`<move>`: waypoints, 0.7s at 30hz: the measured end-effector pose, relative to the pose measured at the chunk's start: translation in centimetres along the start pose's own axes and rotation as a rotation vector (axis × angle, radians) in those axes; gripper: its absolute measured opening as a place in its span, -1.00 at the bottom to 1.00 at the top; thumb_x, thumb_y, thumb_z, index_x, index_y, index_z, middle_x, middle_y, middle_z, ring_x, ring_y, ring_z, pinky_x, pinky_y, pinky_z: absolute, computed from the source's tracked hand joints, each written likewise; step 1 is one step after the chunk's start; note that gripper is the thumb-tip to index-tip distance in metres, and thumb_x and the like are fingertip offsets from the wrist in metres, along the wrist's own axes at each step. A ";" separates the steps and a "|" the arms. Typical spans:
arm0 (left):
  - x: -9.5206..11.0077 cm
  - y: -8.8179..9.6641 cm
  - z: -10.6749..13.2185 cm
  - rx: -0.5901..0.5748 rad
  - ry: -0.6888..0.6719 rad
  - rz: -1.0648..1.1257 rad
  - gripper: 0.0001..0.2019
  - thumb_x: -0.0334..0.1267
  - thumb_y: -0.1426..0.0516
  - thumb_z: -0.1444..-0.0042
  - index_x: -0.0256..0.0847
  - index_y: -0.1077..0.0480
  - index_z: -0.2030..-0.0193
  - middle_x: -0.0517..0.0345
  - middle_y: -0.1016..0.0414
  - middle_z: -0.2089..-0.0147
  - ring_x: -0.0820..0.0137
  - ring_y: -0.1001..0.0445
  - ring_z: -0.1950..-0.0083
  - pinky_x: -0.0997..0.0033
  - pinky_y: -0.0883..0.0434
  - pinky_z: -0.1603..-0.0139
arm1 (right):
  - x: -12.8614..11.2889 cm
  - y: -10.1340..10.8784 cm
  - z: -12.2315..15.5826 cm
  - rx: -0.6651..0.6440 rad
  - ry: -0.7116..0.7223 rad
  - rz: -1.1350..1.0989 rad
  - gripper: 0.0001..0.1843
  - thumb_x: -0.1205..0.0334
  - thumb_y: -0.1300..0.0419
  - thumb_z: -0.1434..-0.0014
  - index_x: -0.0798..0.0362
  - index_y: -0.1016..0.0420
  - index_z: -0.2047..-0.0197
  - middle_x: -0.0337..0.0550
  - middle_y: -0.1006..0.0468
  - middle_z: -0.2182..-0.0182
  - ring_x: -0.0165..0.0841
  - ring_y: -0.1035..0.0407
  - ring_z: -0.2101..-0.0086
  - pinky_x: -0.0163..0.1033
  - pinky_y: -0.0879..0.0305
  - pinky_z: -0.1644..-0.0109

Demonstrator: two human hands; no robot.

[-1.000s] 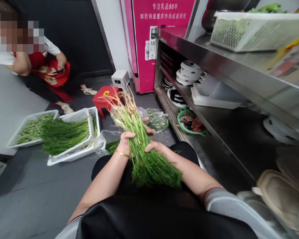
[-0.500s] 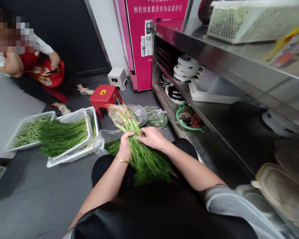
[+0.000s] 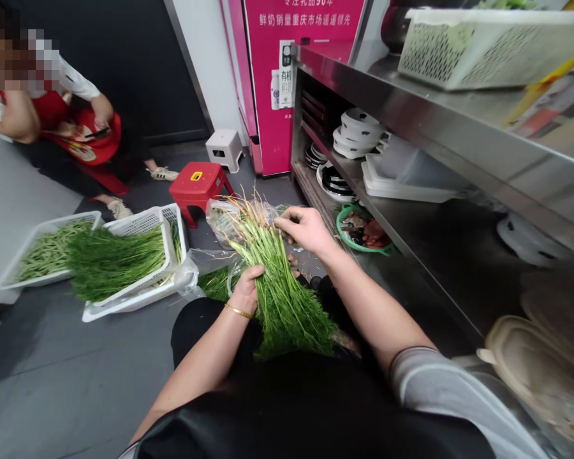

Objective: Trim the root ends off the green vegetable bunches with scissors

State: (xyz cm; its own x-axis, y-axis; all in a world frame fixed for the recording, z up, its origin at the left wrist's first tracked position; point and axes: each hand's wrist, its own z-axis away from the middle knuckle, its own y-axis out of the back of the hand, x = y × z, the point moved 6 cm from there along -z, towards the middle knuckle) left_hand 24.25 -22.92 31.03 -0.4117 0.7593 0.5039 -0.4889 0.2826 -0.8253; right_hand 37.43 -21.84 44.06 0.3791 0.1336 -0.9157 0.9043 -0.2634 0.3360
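Observation:
A bunch of feathery green herbs point(image 3: 280, 280), like dill or fennel greens, lies over my lap, its thin brownish roots pointing away from me. My left hand point(image 3: 247, 289) is wrapped round the stems from the left, thumb on top. Beside the root ends, at the bunch's right edge, my right hand point(image 3: 306, 228) has its fingers pinched together; whatever is between the fingertips is too small to make out. Just beyond the roots a clear plastic bag point(image 3: 219, 220) rests on the floor. More greens point(image 3: 215, 284) show under plastic left of my left hand.
White baskets hold similar herbs point(image 3: 119, 258) and green beans point(image 3: 55, 252) at left. A red stool point(image 3: 198, 185) and a grey stool point(image 3: 224, 150) stand ahead. Steel shelves point(image 3: 411, 108) with dishes and a green basket point(image 3: 347, 239) run along my right. A seated person point(image 3: 52, 115) is at far left.
My right hand has moved from the middle of the stems up and right to the root ends. My left hand keeps its hold, and the bunch looks more fanned out.

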 end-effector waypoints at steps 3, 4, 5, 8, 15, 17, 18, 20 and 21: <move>-0.6 -1.7 -0.1 -0.095 0.049 -0.033 -0.42 -0.27 -0.30 0.34 -0.40 -0.44 0.06 -0.19 -0.58 0.15 -0.07 -0.54 0.10 -0.11 -0.43 0.01 | 0.4 0.0 -1.9 0.041 -0.017 -0.075 -0.71 0.06 -0.18 -0.07 0.07 -0.35 0.55 -0.37 -0.32 0.73 -0.50 -0.23 0.70 -0.39 -0.15 0.60; -0.7 -2.2 -0.1 -0.111 0.047 -0.052 -0.42 -0.27 -0.30 0.34 -0.40 -0.44 0.05 -0.19 -0.59 0.16 -0.05 -0.55 0.13 -0.08 -0.45 0.04 | 0.6 0.0 -2.3 0.049 -0.029 -0.092 -0.70 0.03 -0.17 -0.08 0.06 -0.34 0.53 -0.36 -0.33 0.72 -0.49 -0.25 0.70 -0.39 -0.15 0.61; -0.7 -2.6 -0.2 -0.112 0.034 -0.077 -0.42 -0.29 -0.31 0.33 -0.39 -0.44 0.05 -0.18 -0.59 0.18 -0.01 -0.57 0.17 -0.05 -0.46 0.07 | 0.6 0.1 -2.7 0.048 -0.035 -0.100 -0.69 0.00 -0.17 -0.08 0.06 -0.35 0.51 -0.35 -0.34 0.71 -0.48 -0.26 0.69 -0.38 -0.16 0.61; 0.0 -3.2 -0.2 -0.046 -0.053 -0.167 -0.45 -0.37 -0.32 0.27 -0.35 -0.44 0.03 -0.03 -0.58 0.32 0.18 -0.57 0.34 0.12 -0.51 0.20 | -0.2 0.9 -2.2 0.057 0.013 -0.061 -0.69 -0.04 -0.15 -0.10 0.06 -0.41 0.39 -0.32 -0.40 0.62 -0.48 -0.29 0.63 -0.36 -0.20 0.54; 2.5 -4.6 0.0 0.176 -0.366 -0.445 -0.48 -0.50 -0.35 0.31 -0.26 -0.49 0.09 0.08 -0.58 0.20 0.23 -0.54 0.16 0.23 -0.44 0.01 | -0.2 0.9 2.8 0.057 -0.015 0.293 -0.60 -0.14 -0.27 0.07 0.03 -0.33 0.43 -0.35 -0.33 0.60 -0.47 -0.18 0.56 -0.33 -0.12 0.47; 2.6 -5.1 0.2 0.171 -0.407 -0.520 -0.42 -0.55 -0.34 0.35 -0.23 -0.48 0.06 0.06 -0.56 0.05 0.16 -0.45 -0.07 0.24 -0.34 -0.15 | 0.8 -0.1 3.1 0.020 -0.036 0.324 -0.60 -0.12 -0.28 0.10 0.02 -0.30 0.48 -0.35 -0.33 0.61 -0.47 -0.17 0.56 -0.34 -0.10 0.48; 2.4 -5.1 0.2 0.159 -0.376 -0.529 -0.41 -0.55 -0.34 0.35 -0.22 -0.48 0.05 0.06 -0.56 0.05 0.15 -0.44 -0.08 0.23 -0.34 -0.15 | 1.3 -0.5 3.1 -0.002 -0.054 0.286 -0.62 -0.10 -0.27 0.08 0.02 -0.29 0.49 -0.35 -0.32 0.62 -0.47 -0.18 0.57 -0.34 -0.10 0.49; 1.6 -4.4 0.2 0.127 -0.246 -0.472 -0.48 -0.50 -0.34 0.31 -0.25 -0.47 0.08 0.04 -0.58 0.16 0.14 -0.53 0.06 0.18 -0.42 -0.03 | 2.4 -1.3 3.0 -0.067 -0.101 0.125 -0.67 -0.05 -0.23 0.01 0.02 -0.30 0.49 -0.37 -0.31 0.67 -0.48 -0.20 0.63 -0.36 -0.11 0.54; 1.2 -4.0 0.3 0.105 -0.177 -0.418 -0.51 -0.46 -0.35 0.30 -0.26 -0.47 0.11 0.04 -0.59 0.24 0.15 -0.56 0.17 0.16 -0.46 0.05 | 2.7 -1.5 3.1 -0.089 -0.112 0.028 -0.69 -0.03 -0.22 -0.02 0.02 -0.31 0.48 -0.38 -0.31 0.69 -0.48 -0.21 0.65 -0.36 -0.11 0.56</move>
State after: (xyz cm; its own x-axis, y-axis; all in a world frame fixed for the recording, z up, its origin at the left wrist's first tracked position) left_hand 25.49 -23.34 34.97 -0.2829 0.4784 0.8313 -0.7126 0.4753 -0.5160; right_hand 36.51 -24.03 40.37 0.3850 0.0188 -0.9227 0.9092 -0.1792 0.3757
